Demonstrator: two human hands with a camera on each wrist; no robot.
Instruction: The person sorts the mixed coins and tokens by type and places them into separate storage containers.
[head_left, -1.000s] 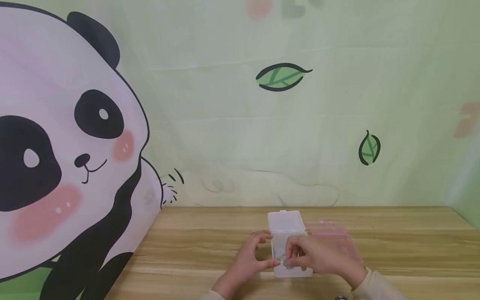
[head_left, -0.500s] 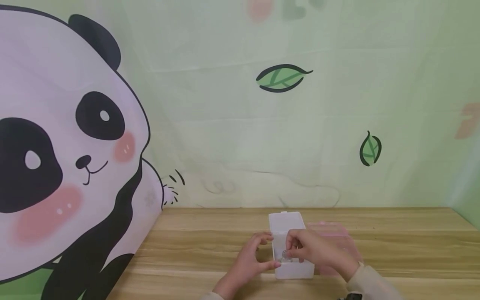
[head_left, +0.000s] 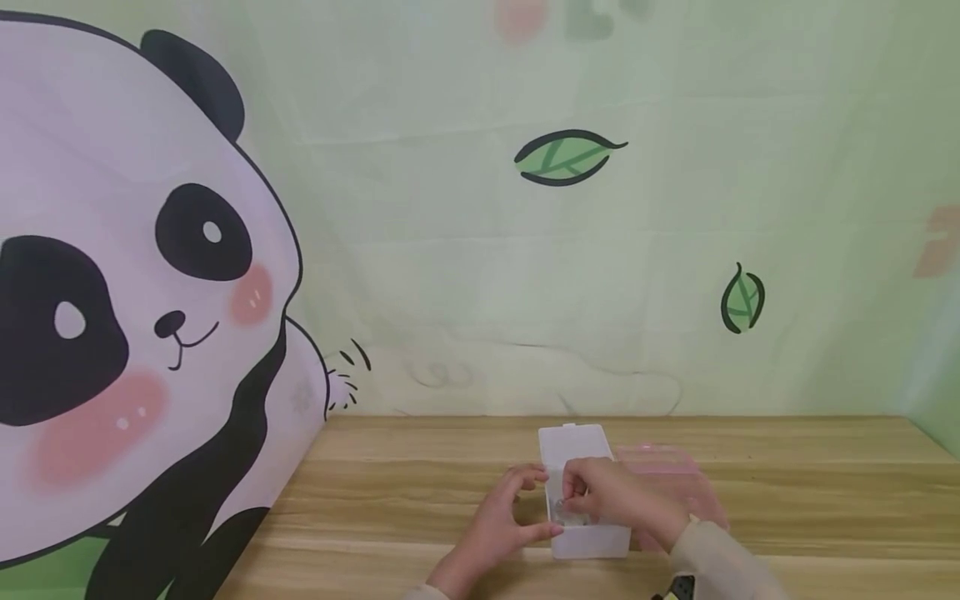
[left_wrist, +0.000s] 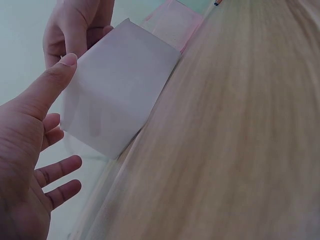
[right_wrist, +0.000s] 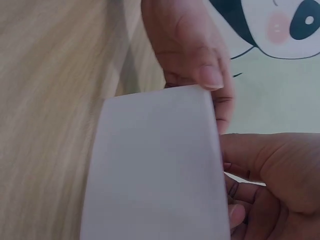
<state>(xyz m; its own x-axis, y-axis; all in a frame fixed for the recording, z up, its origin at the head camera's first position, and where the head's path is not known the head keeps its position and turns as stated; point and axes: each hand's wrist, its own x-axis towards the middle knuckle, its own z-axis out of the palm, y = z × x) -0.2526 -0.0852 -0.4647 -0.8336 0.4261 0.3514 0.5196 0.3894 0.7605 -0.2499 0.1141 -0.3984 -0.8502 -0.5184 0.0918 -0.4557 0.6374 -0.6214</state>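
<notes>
With twelve o'clock pointing away from the person, the white rectangular plastic box (head_left: pixel 590 543) is sitting at about five o'clock in the head view, on the pale wood-grained tabletop (head_left: pixel 420 483). Its flat white lid (head_left: pixel 573 444) is lying open at the box's twelve o'clock, probably because there it is not blocking the mouth. The left hand (head_left: pixel 495 515) is holding the box from nine o'clock, thumb and forefinger spreading wide: the thumb is pressing the near rim at about eight, the forefinger is touching the far end at about ten, and the ring and little fingers are standing off the wall. That broad span is likely steadying the light box while leaving the mouth accessible. The right hand (head_left: pixel 615 496) is bending in over the three o'clock wall, its fingertips drawing together narrowly; it is apparently pinching a small clear piece (head_left: pixel 559 508) inside, towards the box's nine o'clock side, though the exact shape is too small to tell. Just beside the box at three o'clock, a translucent pink plastic container (head_left: pixel 678 492) is lying partly behind the right forearm, presumably within easy reach; its contents are not showing plainly
</notes>
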